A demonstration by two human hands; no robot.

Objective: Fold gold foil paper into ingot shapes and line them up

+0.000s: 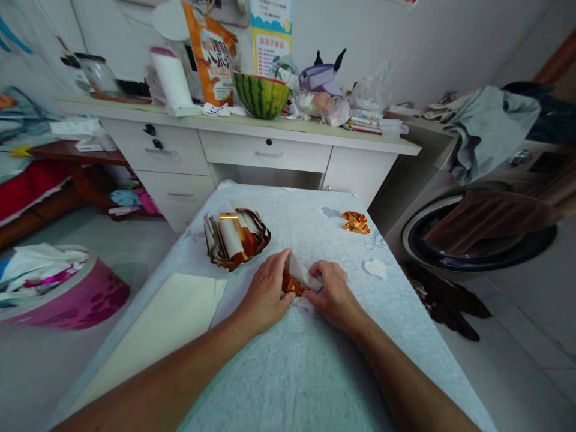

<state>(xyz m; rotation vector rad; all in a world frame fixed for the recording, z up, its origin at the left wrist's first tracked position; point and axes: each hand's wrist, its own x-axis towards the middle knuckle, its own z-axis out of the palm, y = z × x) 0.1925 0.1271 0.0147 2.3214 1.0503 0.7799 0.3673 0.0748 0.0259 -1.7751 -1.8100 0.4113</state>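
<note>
A piece of gold foil paper (293, 284) is held low over the middle of the counter (279, 390), between the two hands. One face is shiny, creased and copper-gold; the other is matt and whitish, turned up into a standing flap. The long axis of this flap is slanted, from its far left end down to a nearer right end.

The foil's left end is gripped by the left hand (269, 285), its fingers bent and drawn together, with the thumb laid along the near side. The flap's right end is pinched by the right hand (333, 291), with the index finger hooked over it and the thumb tip pressed near the lower edge. Both forearms are brought in from the near corners, converging, with the wrists kept low.

Beyond the left hand, a curled bundle of gold-and-white sheets (231, 240) is set down, its layered edges fanned. Nearer, a flat cream paper (177, 315) is laid slantwise. At the far right, crumpled gold foil (356, 223) is left in a bow-like shape. The counter is covered by a pale blue, faintly mottled cloth (310, 210).
</note>
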